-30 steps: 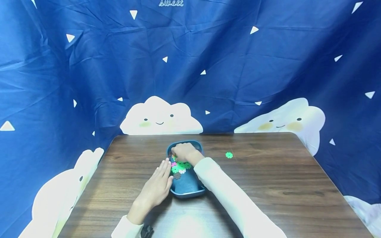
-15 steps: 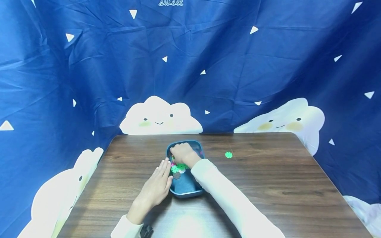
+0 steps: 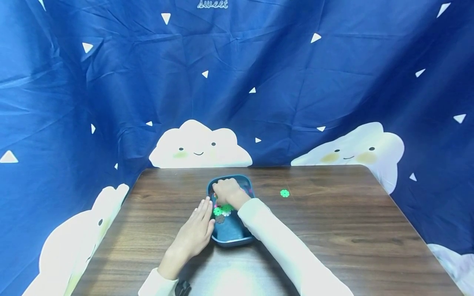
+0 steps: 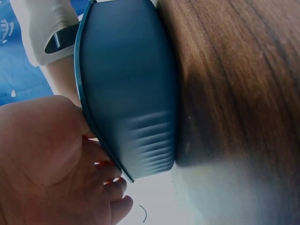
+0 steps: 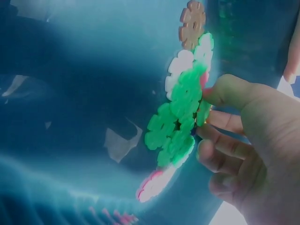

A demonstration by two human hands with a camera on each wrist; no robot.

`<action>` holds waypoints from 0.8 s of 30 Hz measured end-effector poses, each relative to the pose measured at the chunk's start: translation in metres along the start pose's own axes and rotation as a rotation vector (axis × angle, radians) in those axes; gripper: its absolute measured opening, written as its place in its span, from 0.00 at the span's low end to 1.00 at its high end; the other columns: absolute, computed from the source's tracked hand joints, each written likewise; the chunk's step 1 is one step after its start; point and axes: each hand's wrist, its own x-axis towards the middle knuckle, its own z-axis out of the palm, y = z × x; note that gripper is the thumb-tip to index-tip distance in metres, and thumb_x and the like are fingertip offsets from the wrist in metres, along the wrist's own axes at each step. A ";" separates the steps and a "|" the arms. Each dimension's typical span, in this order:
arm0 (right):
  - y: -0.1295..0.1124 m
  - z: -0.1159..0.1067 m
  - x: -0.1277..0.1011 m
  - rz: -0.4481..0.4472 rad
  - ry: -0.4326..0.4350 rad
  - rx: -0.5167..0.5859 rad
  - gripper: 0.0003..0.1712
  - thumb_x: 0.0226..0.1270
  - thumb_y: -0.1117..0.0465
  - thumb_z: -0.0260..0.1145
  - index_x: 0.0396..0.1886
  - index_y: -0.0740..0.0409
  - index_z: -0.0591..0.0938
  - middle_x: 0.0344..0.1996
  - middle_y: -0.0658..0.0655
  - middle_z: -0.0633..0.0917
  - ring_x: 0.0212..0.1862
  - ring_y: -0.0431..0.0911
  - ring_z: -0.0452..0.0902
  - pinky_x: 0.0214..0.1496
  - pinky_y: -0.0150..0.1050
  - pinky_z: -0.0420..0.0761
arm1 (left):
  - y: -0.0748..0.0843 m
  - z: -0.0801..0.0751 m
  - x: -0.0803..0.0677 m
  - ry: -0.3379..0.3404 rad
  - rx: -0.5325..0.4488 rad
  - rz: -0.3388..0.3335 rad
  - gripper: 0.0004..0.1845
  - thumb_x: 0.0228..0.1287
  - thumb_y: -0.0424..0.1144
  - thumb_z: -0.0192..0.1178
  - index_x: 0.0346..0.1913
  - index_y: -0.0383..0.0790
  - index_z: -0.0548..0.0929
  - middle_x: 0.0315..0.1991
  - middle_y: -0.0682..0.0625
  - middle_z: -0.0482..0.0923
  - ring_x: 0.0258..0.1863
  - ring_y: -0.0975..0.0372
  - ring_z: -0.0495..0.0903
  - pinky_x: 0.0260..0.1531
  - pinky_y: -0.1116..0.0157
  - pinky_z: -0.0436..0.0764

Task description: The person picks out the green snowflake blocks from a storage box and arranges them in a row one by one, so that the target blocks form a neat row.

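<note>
Dark wood-grain tabletop (image 3: 333,230), backed by a blue curtain (image 3: 259,82) printed with white clouds and triangles, carries the work in front of you.

Your right hand (image 3: 227,190) is inside the blue tray (image 3: 231,236), at its far end. In the right wrist view your fingers (image 5: 220,154) are curled and your thumb meets them on a cluster of green flower-shaped discs (image 5: 180,117) locked together; you are pinching that cluster at its edge. A white disc (image 5: 178,68) and a tan disc (image 5: 193,24) sit just beyond your fingertips, joined to or touching the same cluster; which, the pictures do not settle. A pink-and-white disc (image 5: 152,185) lies on the wrist side of the cluster, on the tray floor.

Your left hand (image 3: 194,230) is flat, fingers straight and close together, lying along the tray's outer left wall. The left wrist view shows your palm (image 4: 42,154) against the tray rim (image 4: 93,136), with the tray resting on the tabletop.

In the head view, green and white discs (image 3: 222,210) lie in the tray just on the near side of your right hand.

Well to the right of your right hand, apart from the tray, a single green disc (image 3: 284,193) lies on the bare wood.
</note>
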 end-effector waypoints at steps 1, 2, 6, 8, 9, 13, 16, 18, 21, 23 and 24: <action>0.000 0.000 -0.001 0.000 0.000 0.000 0.30 0.64 0.40 0.64 0.62 0.48 0.77 0.55 0.51 0.83 0.56 0.48 0.81 0.58 0.47 0.81 | 0.000 0.000 0.000 0.001 0.000 -0.001 0.31 0.77 0.44 0.45 0.75 0.31 0.57 0.78 0.40 0.52 0.77 0.50 0.53 0.74 0.50 0.61; 0.001 -0.001 -0.001 -0.001 -0.002 0.002 0.30 0.64 0.40 0.64 0.62 0.49 0.77 0.55 0.51 0.83 0.56 0.48 0.81 0.59 0.47 0.81 | 0.000 0.000 0.000 0.002 0.000 -0.002 0.31 0.77 0.44 0.45 0.75 0.31 0.57 0.77 0.40 0.52 0.77 0.50 0.53 0.74 0.50 0.62; 0.002 -0.003 -0.004 -0.005 -0.016 0.006 0.33 0.64 0.40 0.65 0.64 0.49 0.75 0.58 0.52 0.81 0.58 0.49 0.80 0.60 0.47 0.81 | 0.000 0.000 0.000 -0.003 -0.004 -0.003 0.31 0.77 0.44 0.44 0.75 0.31 0.57 0.78 0.40 0.52 0.77 0.50 0.54 0.74 0.50 0.61; 0.003 -0.005 -0.005 -0.006 -0.020 0.011 0.34 0.63 0.40 0.65 0.65 0.48 0.75 0.59 0.52 0.80 0.58 0.49 0.79 0.60 0.47 0.80 | 0.001 0.000 0.000 -0.001 -0.006 -0.002 0.30 0.77 0.44 0.44 0.75 0.31 0.57 0.78 0.40 0.52 0.77 0.50 0.54 0.74 0.50 0.61; 0.004 -0.006 -0.005 -0.005 -0.019 0.015 0.34 0.63 0.40 0.66 0.65 0.48 0.75 0.60 0.52 0.80 0.58 0.49 0.79 0.61 0.47 0.80 | 0.001 0.001 0.000 0.000 -0.007 -0.001 0.30 0.77 0.44 0.44 0.75 0.32 0.57 0.78 0.40 0.52 0.77 0.50 0.54 0.74 0.50 0.61; 0.008 -0.009 -0.008 -0.008 -0.001 0.040 0.32 0.62 0.41 0.67 0.63 0.47 0.76 0.57 0.51 0.81 0.56 0.48 0.80 0.59 0.47 0.81 | 0.001 0.002 0.000 0.004 -0.008 -0.001 0.30 0.77 0.44 0.44 0.75 0.31 0.57 0.77 0.40 0.53 0.77 0.50 0.54 0.74 0.50 0.61; 0.012 -0.015 -0.012 -0.025 0.034 0.063 0.28 0.61 0.43 0.68 0.59 0.48 0.79 0.53 0.51 0.83 0.51 0.47 0.82 0.55 0.46 0.83 | 0.001 0.002 0.000 0.007 -0.010 -0.001 0.30 0.77 0.44 0.45 0.75 0.32 0.57 0.77 0.40 0.53 0.77 0.50 0.54 0.74 0.50 0.61; 0.015 -0.020 -0.015 -0.042 0.058 0.072 0.26 0.61 0.43 0.68 0.57 0.48 0.80 0.50 0.50 0.83 0.47 0.46 0.82 0.52 0.45 0.84 | 0.000 0.001 0.000 0.010 -0.009 -0.001 0.31 0.77 0.44 0.45 0.75 0.32 0.56 0.78 0.40 0.52 0.77 0.50 0.54 0.74 0.50 0.61; 0.020 -0.028 -0.020 -0.063 0.089 0.088 0.24 0.61 0.43 0.68 0.54 0.48 0.81 0.46 0.49 0.83 0.42 0.45 0.81 0.47 0.43 0.84 | 0.000 0.000 0.000 0.013 -0.008 0.000 0.31 0.77 0.44 0.45 0.75 0.32 0.56 0.78 0.40 0.52 0.77 0.50 0.54 0.74 0.50 0.62; 0.022 -0.032 -0.025 -0.072 0.102 0.096 0.24 0.61 0.42 0.68 0.52 0.48 0.82 0.44 0.48 0.82 0.39 0.43 0.79 0.44 0.41 0.83 | 0.000 0.000 0.000 0.008 -0.007 -0.001 0.31 0.77 0.44 0.45 0.76 0.32 0.56 0.78 0.40 0.52 0.77 0.49 0.54 0.74 0.50 0.62; 0.024 -0.034 -0.027 -0.075 0.109 0.103 0.23 0.61 0.42 0.68 0.52 0.48 0.82 0.42 0.47 0.81 0.37 0.43 0.78 0.42 0.40 0.83 | 0.000 0.000 0.000 0.004 -0.010 -0.002 0.31 0.77 0.44 0.45 0.76 0.32 0.56 0.78 0.40 0.52 0.77 0.49 0.54 0.74 0.50 0.61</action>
